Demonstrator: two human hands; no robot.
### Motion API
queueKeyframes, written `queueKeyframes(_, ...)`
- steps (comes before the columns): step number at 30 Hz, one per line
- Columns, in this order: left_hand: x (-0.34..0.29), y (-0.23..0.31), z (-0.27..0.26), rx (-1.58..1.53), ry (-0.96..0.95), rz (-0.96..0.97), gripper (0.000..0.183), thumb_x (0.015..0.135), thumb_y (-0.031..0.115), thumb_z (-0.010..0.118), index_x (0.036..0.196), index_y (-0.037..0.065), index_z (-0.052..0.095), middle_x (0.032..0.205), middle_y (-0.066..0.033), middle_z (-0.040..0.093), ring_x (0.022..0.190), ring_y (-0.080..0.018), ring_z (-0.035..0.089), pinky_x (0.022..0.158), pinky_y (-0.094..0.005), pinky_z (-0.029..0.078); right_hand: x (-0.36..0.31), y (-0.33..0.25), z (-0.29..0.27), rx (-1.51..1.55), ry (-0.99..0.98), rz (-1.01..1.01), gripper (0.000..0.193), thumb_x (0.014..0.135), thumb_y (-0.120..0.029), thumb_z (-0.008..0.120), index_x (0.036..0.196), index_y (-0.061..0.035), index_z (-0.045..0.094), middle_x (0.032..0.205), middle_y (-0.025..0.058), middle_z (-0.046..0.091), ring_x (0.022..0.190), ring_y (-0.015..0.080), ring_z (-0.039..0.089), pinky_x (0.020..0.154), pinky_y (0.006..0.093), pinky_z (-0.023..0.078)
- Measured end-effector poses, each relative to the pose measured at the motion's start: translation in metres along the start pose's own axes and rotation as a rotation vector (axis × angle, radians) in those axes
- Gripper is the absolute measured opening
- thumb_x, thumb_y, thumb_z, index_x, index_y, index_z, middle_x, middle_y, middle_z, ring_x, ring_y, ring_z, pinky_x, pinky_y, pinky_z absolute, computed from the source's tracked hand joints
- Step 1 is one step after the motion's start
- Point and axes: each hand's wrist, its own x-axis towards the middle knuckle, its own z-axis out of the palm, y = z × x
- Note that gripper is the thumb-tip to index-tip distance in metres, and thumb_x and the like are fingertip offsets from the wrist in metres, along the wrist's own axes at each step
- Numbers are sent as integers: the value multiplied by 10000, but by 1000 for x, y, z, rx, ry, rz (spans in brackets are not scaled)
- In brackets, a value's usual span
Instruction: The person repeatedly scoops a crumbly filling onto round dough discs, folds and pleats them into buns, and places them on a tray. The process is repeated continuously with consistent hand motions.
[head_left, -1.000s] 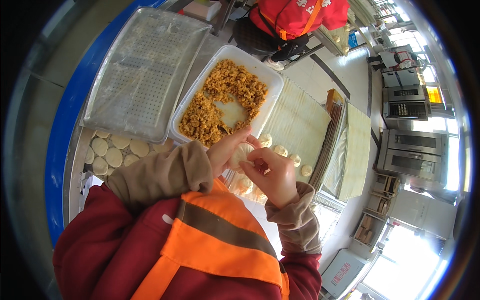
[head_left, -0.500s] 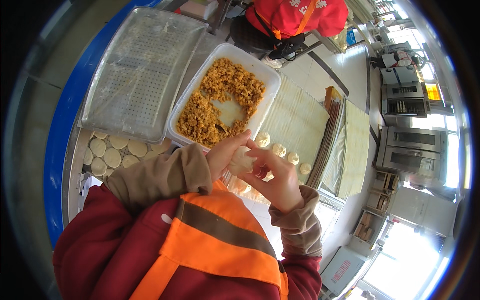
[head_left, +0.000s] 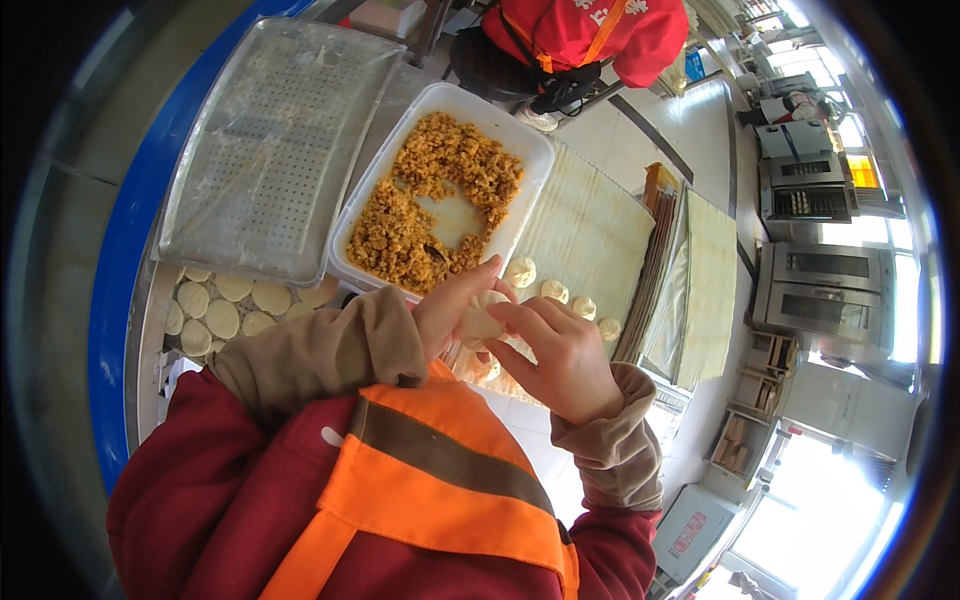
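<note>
A pale dough bun (head_left: 481, 318) sits cupped in my left hand (head_left: 440, 315), its fingers curled round the far side. From the right, my right hand (head_left: 562, 358) pinches the bun's edge between thumb and fingertips. Just beyond my hands stands a white plastic tub (head_left: 543, 165) of crumbly orange-brown filling (head_left: 385, 240), its bottom showing through in the middle. A dark spoon-like piece (head_left: 434, 253) pokes out of the filling. Several pleated buns (head_left: 521, 271) lie on a pale slatted mat (head_left: 590, 225) right of the tub; my hands hide some of them.
Flat dough rounds (head_left: 222, 318) lie in a tray at left, below a plastic-covered perforated tray (head_left: 280, 150). A blue edge (head_left: 130, 270) curves along the left. A person in red (head_left: 590, 40) is at the far side. Stacked boards (head_left: 640, 280) stand right of the mat; ovens (head_left: 825, 290) line the right.
My right hand has shifted slightly right and down, its fingers still at the bun's edge. My left hand keeps the bun in nearly the same place. The background has slid a little left.
</note>
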Motion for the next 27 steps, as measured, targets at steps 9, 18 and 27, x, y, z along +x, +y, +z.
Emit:
queueKeyframes(9,3,-9,14,-151,120,155,493,1001,456,294,1042,46,565,937,-65,628,808,-163,625,758,-314,506,3,6,5,151,67,164,151,702,-37,703,843,-22,650,696,68,611,567,201,604,531,284,492)
queueKeyframes(18,-3,3,14,25,-9,12,556,985,501,305,1053,17,570,893,-73,632,797,-148,620,748,-285,499,3,-7,-17,61,1,-23,233,702,-34,717,923,-54,644,705,51,596,612,191,605,532,289,489)
queueKeyframes(27,7,1,12,47,-171,-233,638,975,548,257,1098,-3,554,861,-77,637,755,-158,631,679,-287,519,-5,3,-11,-1,-56,-148,200,684,-31,711,862,-59,627,699,39,576,608,196,589,521,307,482)
